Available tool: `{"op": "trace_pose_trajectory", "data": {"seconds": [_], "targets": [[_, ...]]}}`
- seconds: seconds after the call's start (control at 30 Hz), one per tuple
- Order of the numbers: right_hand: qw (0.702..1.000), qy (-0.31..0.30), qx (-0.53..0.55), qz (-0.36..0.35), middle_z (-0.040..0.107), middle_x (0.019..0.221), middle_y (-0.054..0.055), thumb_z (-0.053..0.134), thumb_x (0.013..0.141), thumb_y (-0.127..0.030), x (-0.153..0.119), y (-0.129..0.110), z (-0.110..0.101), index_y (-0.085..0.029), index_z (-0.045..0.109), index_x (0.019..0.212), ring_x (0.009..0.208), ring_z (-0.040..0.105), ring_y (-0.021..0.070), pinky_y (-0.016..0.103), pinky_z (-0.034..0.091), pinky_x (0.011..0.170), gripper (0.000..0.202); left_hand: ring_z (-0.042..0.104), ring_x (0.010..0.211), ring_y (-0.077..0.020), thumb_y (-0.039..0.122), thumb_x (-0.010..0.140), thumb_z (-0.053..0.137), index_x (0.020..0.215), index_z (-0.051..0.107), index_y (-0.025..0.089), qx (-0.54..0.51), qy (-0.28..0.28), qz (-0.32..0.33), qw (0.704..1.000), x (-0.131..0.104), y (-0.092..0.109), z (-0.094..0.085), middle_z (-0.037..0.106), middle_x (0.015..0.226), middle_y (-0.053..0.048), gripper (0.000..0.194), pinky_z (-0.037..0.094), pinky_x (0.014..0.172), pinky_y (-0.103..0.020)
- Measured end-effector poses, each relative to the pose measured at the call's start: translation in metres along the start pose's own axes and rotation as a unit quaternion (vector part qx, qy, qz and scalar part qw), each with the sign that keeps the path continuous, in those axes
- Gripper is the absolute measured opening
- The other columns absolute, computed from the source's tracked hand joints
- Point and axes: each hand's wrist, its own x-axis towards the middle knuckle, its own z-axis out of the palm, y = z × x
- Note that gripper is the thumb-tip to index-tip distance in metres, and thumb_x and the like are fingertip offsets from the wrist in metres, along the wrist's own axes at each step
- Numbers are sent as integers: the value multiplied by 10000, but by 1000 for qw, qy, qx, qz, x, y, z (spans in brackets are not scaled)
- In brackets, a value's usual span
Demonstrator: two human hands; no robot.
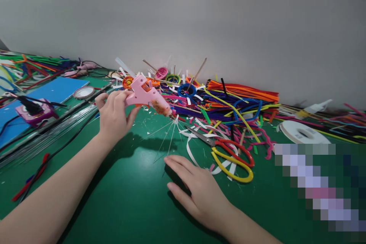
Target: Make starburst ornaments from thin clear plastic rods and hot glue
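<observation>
Your left hand (114, 112) has its fingers wrapped round the pink glue gun (147, 97), just left of centre; your right hand (201, 188), lower centre, holds thumb and fingers apart near thin wires (172, 135).

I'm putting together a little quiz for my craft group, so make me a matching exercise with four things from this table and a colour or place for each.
Things:
1. Spool
2. Glue gun
3. Flat sheet
4. Scissors

Descriptions:
A. Held in the left hand
B. Red and yellow handles
C. White, at the right
D. Blue, at the left

Pairs: 1-C, 2-A, 3-D, 4-B
</observation>
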Motion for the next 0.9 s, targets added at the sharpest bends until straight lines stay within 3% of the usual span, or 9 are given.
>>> {"op": "trace_pose_trajectory", "data": {"seconds": [0.9], "targets": [[1000,0,7,1,521,1349,108,387,941,-339,0,0,0,-156,446,1339,1170,555,199,359,522,902,442,587,930,-308,356,867,506,1198,398,216,15,-26,-78,996,0,4,1,617,1034,-132,376,310,820,-440]]}}
